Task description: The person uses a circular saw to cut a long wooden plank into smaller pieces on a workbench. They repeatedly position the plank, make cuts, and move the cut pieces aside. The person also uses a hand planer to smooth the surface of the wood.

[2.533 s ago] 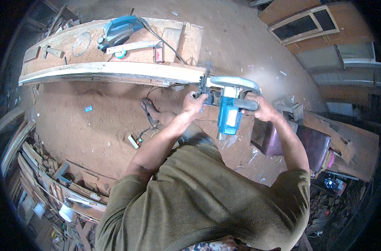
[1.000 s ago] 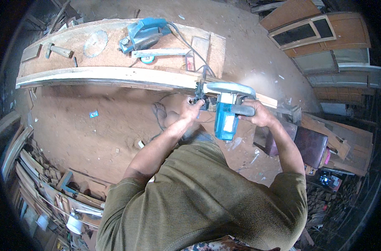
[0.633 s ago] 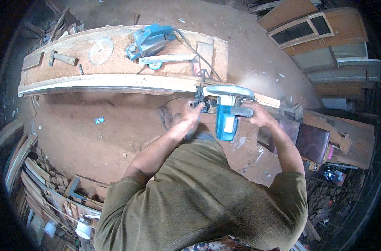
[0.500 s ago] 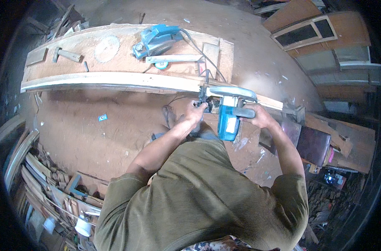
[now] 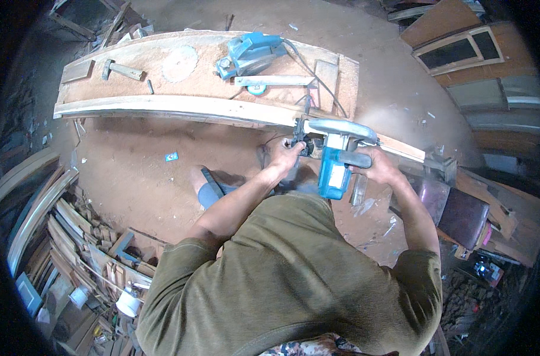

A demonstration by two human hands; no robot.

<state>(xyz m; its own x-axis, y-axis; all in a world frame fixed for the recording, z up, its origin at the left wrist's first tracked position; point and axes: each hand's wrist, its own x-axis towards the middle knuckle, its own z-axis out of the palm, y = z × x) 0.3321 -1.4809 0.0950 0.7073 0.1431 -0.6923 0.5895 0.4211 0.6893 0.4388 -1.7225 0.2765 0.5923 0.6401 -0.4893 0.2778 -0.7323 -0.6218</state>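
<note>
A blue circular saw point(image 5: 335, 172) with a grey blade guard rests at a long pale board point(image 5: 181, 107) along the bench's near edge. My right hand point(image 5: 376, 166) is closed around the saw's dark rear handle. My left hand point(image 5: 286, 159) is closed, thumb and fingers pressed on the dark metal part at the saw's left side; its exact shape is hard to make out. The blade is hidden by the guard and the board. Past the saw, the narrow board point(image 5: 403, 147) continues to the right.
On the sawdust-covered bench point(image 5: 110, 95) lie a blue power planer point(image 5: 252, 54) with its cord, a hammer point(image 5: 125, 70), a round saw blade point(image 5: 180, 63), a blue-and-white tape measure point(image 5: 257, 89) and a wood strip point(image 5: 276, 80). Scrap wood point(image 5: 74, 231) is piled at lower left; framed panels point(image 5: 459, 50) stand at right.
The view has shifted, so the bench sits farther right in the picture. Relative to the bench, the saw and both hands have moved a little left along the board. My left leg shows more.
</note>
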